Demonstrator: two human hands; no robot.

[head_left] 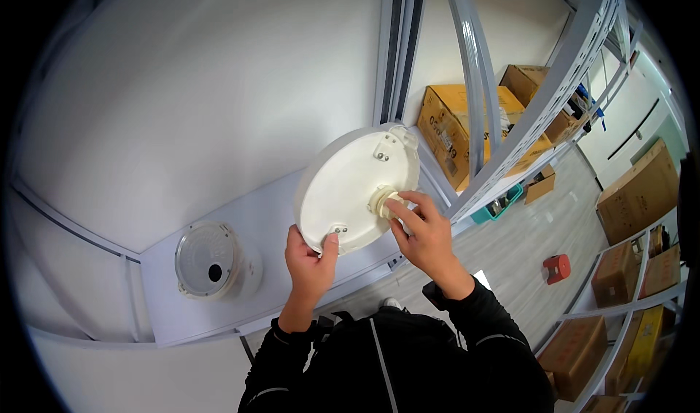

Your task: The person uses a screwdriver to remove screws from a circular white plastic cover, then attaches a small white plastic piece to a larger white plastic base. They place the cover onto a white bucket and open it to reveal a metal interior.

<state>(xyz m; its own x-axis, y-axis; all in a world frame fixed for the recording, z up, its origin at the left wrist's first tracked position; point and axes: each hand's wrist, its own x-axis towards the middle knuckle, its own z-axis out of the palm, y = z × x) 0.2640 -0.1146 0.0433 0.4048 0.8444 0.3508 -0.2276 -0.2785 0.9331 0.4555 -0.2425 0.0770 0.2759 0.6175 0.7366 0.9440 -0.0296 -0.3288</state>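
In front of me, tilted up above the table, is a round, shallow white cover (346, 187) with its hollow inner side facing me. Small metal screws sit near its rim. My left hand (311, 265) grips its lower left edge, thumb on the inside and fingers behind. A cream-coloured, ring-shaped fitting (382, 201) stands out from the cover's inner face, right of the middle. My right hand (423, 230) has its thumb and fingertips closed around this fitting. Whether the fitting is loose or fixed to the cover I cannot make out.
On the pale table (273, 223), left, stands a white cylindrical container (208, 260) with a clear-looking top and a dark round hole. A metal rack (525, 136) with cardboard boxes (445, 128) rises at the right. A red stool (556, 268) stands on the floor; boxed shelves (583, 311) are lower right.
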